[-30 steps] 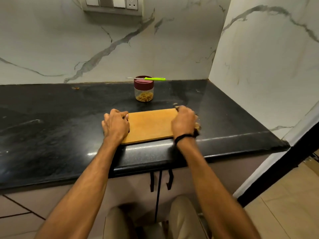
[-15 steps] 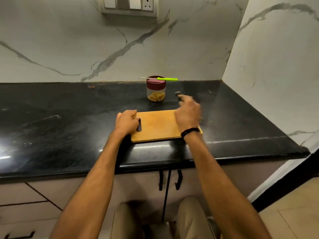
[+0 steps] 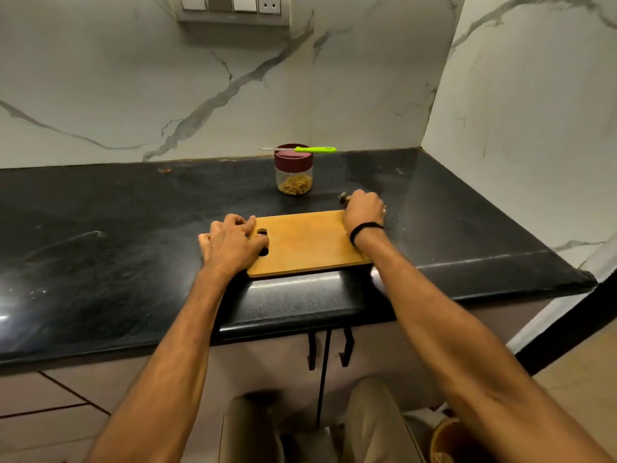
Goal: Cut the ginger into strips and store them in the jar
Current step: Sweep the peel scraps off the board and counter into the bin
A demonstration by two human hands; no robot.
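Note:
A wooden cutting board (image 3: 303, 242) lies on the black counter near its front edge. My left hand (image 3: 233, 242) grips the board's left end, fingers curled at the handle hole. My right hand (image 3: 364, 208) sits at the board's far right corner, its fingers curled round a small brown ginger piece (image 3: 344, 196) that pokes out by the fingertips. Behind the board stands a clear jar (image 3: 293, 177) with a maroon lid and ginger strips in its bottom. A green-handled knife (image 3: 314, 149) lies flat across the lid.
The black counter (image 3: 117, 228) runs left and ends at a marble side wall on the right. A switch panel (image 3: 233, 5) hangs on the back wall. Cabinet doors with black handles (image 3: 329, 349) sit below, and a basket (image 3: 447, 439) stands on the floor.
My right hand moved from the board's right edge forward to its far right corner, carrying the small piece. My left hand stayed on the board's left end.

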